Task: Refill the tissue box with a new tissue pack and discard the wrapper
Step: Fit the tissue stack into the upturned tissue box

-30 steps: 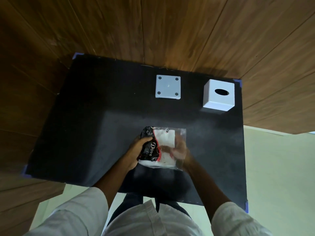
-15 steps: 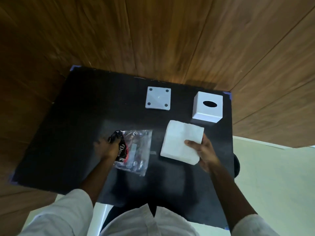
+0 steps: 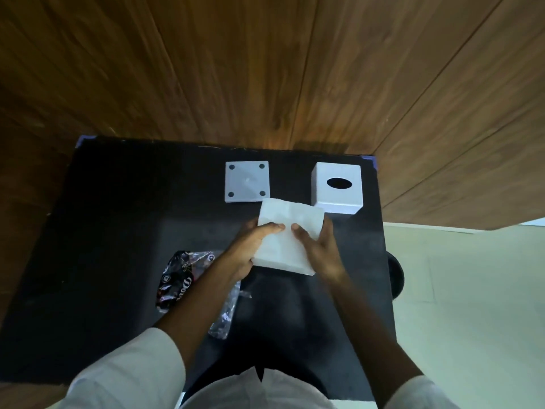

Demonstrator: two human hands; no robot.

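Both hands, left hand (image 3: 250, 249) and right hand (image 3: 320, 252), had their grip closed on the white tissue stack (image 3: 287, 237), held over the tabletop (image 3: 118, 216) toward its far edge. Tissue box (image 3: 337, 187) sat at the far right corner, its base plate (image 3: 247, 181) beside it. Empty wrapper (image 3: 180, 278) lay near the front edge under the left forearm.

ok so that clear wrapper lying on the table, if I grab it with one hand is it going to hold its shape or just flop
The wrapper will probably flop: it lies crumpled and flattened on the black table, thin see-through film. It likely weighs almost nothing now, since both hands hold the tissue stack out of it. It may feel slick, judging by its shine.
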